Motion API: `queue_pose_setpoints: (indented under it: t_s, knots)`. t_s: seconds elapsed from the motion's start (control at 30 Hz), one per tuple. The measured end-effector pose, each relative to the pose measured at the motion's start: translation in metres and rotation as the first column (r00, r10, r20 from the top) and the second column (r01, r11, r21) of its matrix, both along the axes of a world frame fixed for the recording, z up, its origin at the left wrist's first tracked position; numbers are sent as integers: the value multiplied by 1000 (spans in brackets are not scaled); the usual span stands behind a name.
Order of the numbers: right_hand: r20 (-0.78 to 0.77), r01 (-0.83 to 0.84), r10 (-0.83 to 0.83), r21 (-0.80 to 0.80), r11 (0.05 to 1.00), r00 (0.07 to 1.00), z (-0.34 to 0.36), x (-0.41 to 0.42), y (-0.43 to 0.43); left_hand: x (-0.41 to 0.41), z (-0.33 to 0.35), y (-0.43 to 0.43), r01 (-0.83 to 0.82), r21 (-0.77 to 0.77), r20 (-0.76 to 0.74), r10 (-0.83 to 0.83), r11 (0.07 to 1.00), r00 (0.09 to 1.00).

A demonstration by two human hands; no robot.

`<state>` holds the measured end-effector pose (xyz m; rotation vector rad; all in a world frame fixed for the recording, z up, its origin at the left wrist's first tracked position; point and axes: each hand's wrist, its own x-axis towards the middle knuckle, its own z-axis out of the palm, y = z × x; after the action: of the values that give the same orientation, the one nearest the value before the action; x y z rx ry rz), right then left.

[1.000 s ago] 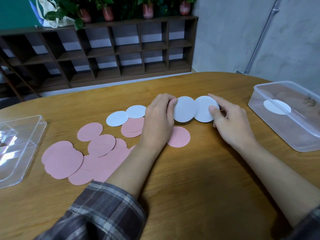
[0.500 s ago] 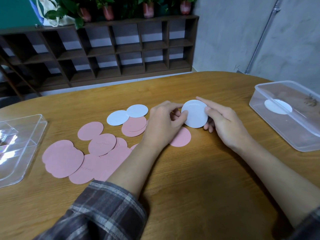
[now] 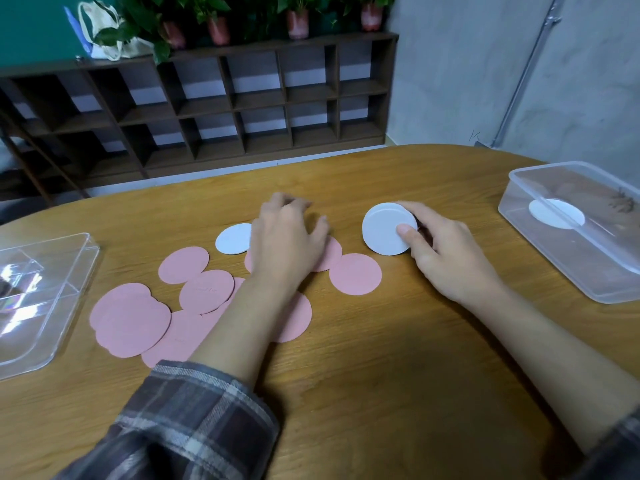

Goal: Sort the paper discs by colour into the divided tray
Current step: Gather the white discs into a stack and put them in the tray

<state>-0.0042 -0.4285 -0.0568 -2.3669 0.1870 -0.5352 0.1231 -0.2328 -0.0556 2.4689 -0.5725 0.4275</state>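
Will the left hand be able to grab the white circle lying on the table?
Probably yes: the left hand is right beside the white circle, and nothing else lies on it.

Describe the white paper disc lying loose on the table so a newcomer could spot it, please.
On the wooden table, pink discs lie spread on the left half. At their far edge, beside the left hand, lies the white disc. Its neighbours are pink; other white discs sit in the right hand or the clear tub.
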Motion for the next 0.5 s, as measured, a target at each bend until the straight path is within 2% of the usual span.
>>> queue_pose_setpoints:
  t_s: [0.1, 0.33, 0.5]
  knots:
    - [-8, 5, -5, -2, 1000, 1000, 1, 0, 0, 6, -6, 10, -125, 151, -90, 140, 981, 986]
    - [-21, 4, -3, 5, 1000, 1000, 1, 0, 0, 1, -5, 5, -129, 74, -103, 136, 989, 985]
    - [-15, 5, -5, 1, 1000, 1000, 0, 0, -1, -2, -5, 2, -90, 56, -19, 92, 994, 996]
